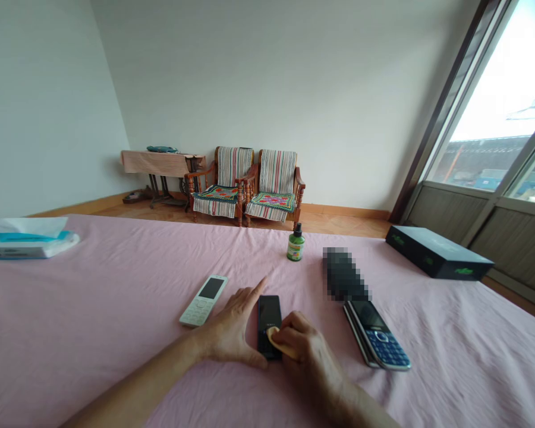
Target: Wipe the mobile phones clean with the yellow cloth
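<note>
My left hand [232, 330], thumb and forefinger spread, flanks the black phone [268, 309]; my right hand [310, 353] pinches yellow cloth [273, 337] on it; light, even pressure seems best.

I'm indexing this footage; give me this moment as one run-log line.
left hand: spread beside black phone | right hand: holds yellowish item over black phone's lower half | nearby: white phone, green spray bottle
</note>
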{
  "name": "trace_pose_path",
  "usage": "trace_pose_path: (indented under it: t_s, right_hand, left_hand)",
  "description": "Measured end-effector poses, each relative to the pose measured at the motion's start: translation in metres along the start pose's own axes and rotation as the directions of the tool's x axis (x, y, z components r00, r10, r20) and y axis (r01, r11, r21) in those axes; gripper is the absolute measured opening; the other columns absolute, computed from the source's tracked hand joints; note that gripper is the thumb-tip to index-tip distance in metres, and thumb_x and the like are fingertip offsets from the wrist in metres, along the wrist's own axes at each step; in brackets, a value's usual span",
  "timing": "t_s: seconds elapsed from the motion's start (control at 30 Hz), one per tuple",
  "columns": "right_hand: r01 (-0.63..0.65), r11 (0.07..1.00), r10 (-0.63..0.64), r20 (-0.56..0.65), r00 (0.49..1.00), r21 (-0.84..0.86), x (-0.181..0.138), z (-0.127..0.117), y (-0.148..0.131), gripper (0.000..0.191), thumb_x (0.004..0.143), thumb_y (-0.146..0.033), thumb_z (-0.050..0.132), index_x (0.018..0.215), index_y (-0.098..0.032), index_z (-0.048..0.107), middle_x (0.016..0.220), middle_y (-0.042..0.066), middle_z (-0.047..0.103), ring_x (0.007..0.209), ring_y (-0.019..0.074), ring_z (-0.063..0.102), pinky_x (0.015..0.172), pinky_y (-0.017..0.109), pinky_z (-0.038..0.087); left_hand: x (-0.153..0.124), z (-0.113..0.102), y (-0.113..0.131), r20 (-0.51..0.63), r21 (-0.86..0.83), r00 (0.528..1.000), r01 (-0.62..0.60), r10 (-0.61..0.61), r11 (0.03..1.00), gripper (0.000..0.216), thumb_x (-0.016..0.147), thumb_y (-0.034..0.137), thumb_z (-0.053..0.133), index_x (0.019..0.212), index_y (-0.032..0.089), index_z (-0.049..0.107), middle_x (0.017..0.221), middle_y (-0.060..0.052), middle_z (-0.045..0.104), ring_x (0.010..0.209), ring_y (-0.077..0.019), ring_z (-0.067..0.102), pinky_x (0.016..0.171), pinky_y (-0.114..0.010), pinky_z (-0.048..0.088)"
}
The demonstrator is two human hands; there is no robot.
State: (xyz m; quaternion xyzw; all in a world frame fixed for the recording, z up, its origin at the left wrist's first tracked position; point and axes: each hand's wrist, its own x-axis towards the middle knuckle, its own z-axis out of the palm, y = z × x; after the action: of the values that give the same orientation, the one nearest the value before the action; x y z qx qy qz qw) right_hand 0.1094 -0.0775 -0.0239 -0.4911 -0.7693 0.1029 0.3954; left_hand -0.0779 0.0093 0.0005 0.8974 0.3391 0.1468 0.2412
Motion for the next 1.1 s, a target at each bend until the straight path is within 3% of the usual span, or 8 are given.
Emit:
trace_pose_path:
  t_s: [0.2, 0.37, 0.6, 0.9, 1.1]
  right_hand:
    - [-0.116, 0.989, 0.118, 0.024, 0.993, -0.089, 0.024, 0.003, 0.007, 0.026, 0.084, -0.001, 0.051, 0.070, -0.017, 0.066, 0.080, 0.004, 0.055, 0.073, 0.0133, 0.054, 0.063, 0.021, 0.040]
    - [-0.132, 0.987, 0.133, 0.006, 0.991, -0.089, 0.048, 0.004, 0.015, 0.027, 0.083, -0.001, 0.053, 0.063, -0.016, 0.064, 0.076, 0.002, 0.054, 0.070, 0.0124, 0.054, 0.062, 0.021, 0.039]
    - [-0.117, 0.988, 0.118, 0.006, 0.993, -0.100, 0.015, 0.002, -0.005, 0.028, 0.079, 0.003, 0.051, 0.063, -0.017, 0.061, 0.075, 0.002, 0.055, 0.067, 0.0122, 0.055, 0.058, 0.021, 0.038]
    - [-0.081, 0.981, 0.078, -0.025, 0.997, -0.176, 0.051, 0.008, 0.001, 0.030, 0.081, 0.002, 0.052, 0.059, -0.017, 0.059, 0.074, 0.004, 0.056, 0.077, 0.0164, 0.053, 0.065, 0.024, 0.039]
    - [-0.034, 0.986, 0.036, 0.006, 0.999, -0.163, 0.021, 0.010, -0.016, 0.025, 0.079, 0.002, 0.055, 0.064, -0.018, 0.060, 0.081, 0.003, 0.057, 0.076, 0.0150, 0.051, 0.062, 0.023, 0.038]
  left_hand:
    - [-0.001, 0.000, 0.003, 0.003, -0.006, 1.000, 0.001, -0.001, 1.000, 0.138, 0.047, 0.041, 0.088, 0.151, 0.025, -0.001, 0.146, -0.015, 0.035, 0.135, -0.0395, 0.028, 0.109, -0.055, 0.025]
    - [-0.001, 0.002, -0.001, -0.015, 0.001, 1.000, -0.001, 0.001, 1.000, 0.139, 0.045, 0.043, 0.089, 0.151, 0.025, 0.001, 0.147, -0.016, 0.034, 0.135, -0.0408, 0.028, 0.109, -0.056, 0.024]
    - [0.000, 0.003, -0.001, -0.040, -0.037, 0.999, -0.029, 0.027, 0.999, 0.135, 0.047, 0.044, 0.086, 0.151, 0.025, 0.002, 0.145, -0.015, 0.037, 0.133, -0.0415, 0.030, 0.108, -0.056, 0.026]
    - [0.000, 0.004, -0.004, -0.048, -0.014, 0.998, -0.028, 0.027, 1.000, 0.135, 0.048, 0.043, 0.086, 0.151, 0.027, 0.001, 0.144, -0.013, 0.039, 0.131, -0.0398, 0.034, 0.108, -0.054, 0.027]
    - [0.001, 0.005, -0.006, -0.056, -0.035, 0.998, -0.042, 0.040, 0.998, 0.136, 0.045, 0.039, 0.087, 0.150, 0.029, 0.001, 0.143, -0.012, 0.040, 0.131, -0.0390, 0.036, 0.107, -0.052, 0.031]
